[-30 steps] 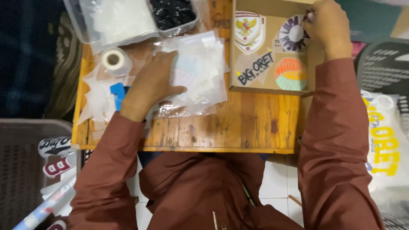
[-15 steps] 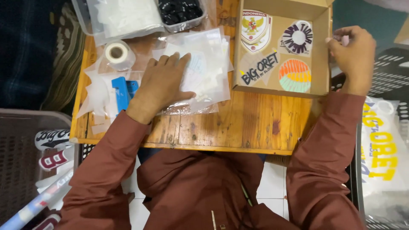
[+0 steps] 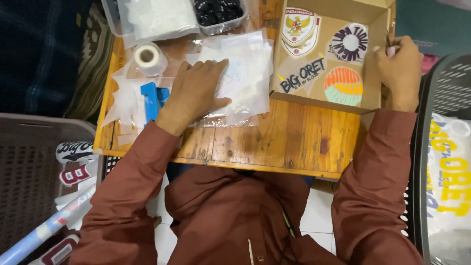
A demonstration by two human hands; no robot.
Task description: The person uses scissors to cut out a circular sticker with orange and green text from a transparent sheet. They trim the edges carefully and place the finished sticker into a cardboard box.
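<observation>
The left hand [image 3: 196, 95] lies flat, palm down, its fingers [image 3: 218, 66] spread and gripping nothing, pressed on a loose stack of clear plastic sleeves with pale paper inside [image 3: 245, 73] that sits on the slatted orange-brown wooden table [image 3: 294, 142]. Just beyond the thumb side of those fingers, toward the wrist, lies a flat blue plastic piece [image 3: 149, 100], and past the knuckles stands a small roll of clear tape [image 3: 148, 56]. The right hand [image 3: 400, 68] is curled at the far wall of an open brown cardboard box with round and shield-shaped stickers on its floor [image 3: 319, 54]; its fingertips [image 3: 380, 49] pinch something thin and dark against the box edge, though I cannot tell what it is. Beyond the left fingertips sit a clear plastic tub of white sheets [image 3: 152, 17] and a tray of small black pieces [image 3: 218, 10].
</observation>
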